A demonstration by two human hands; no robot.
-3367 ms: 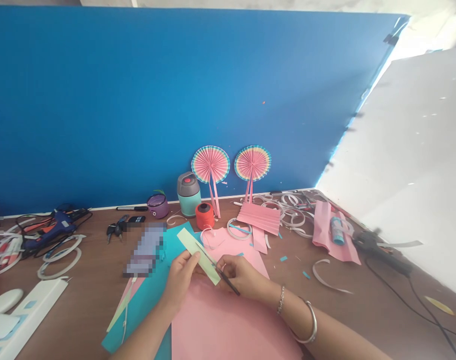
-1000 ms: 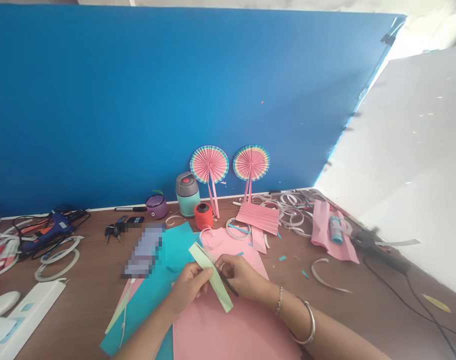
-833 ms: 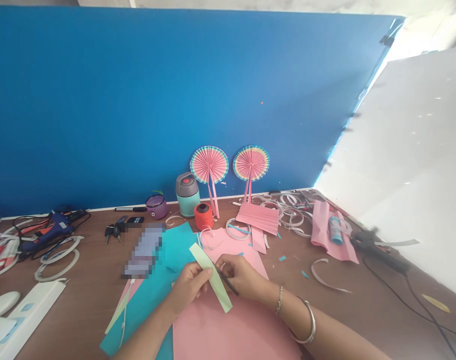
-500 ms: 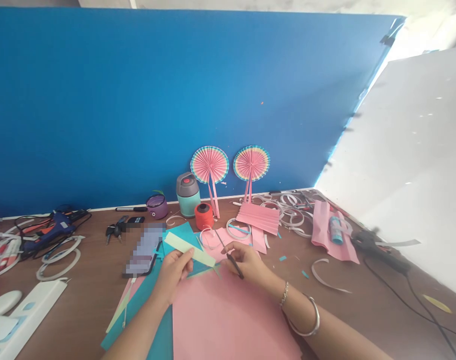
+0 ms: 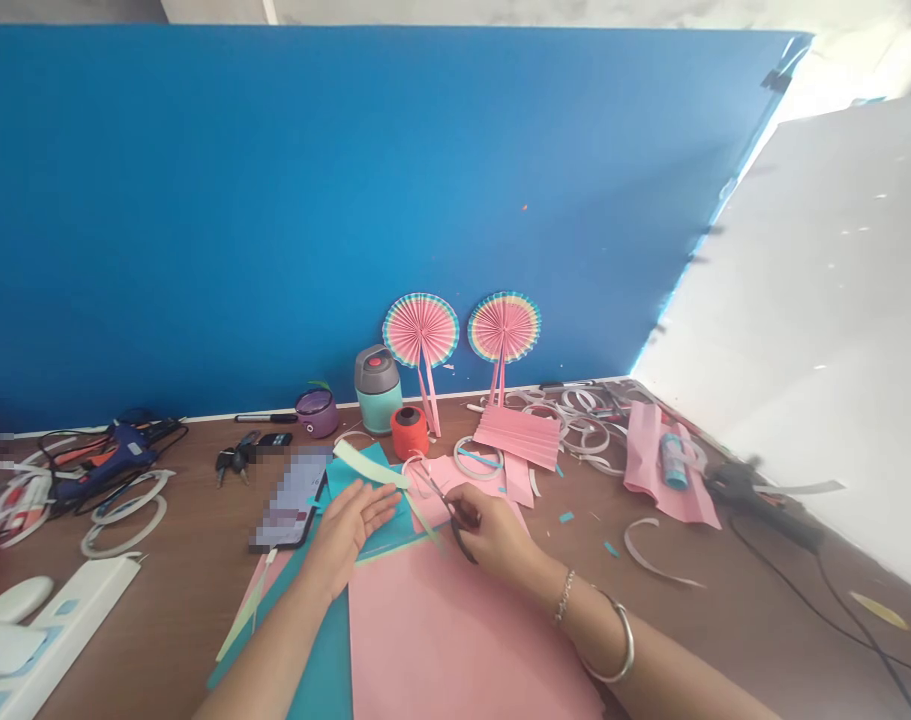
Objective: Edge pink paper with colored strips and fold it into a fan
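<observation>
The paper strip (image 5: 369,466), pale green, is above the blue paper (image 5: 401,522), just past the left hand (image 5: 348,530), whose fingers are spread; I cannot tell whether they touch it. Rightward, the right hand (image 5: 492,530) grips scissors (image 5: 462,541).

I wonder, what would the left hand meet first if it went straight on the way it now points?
Most likely the pale green strip: its right end shows by the fingertips of the left hand. Depth is unclear, so the hand might pass above or below it.
</observation>
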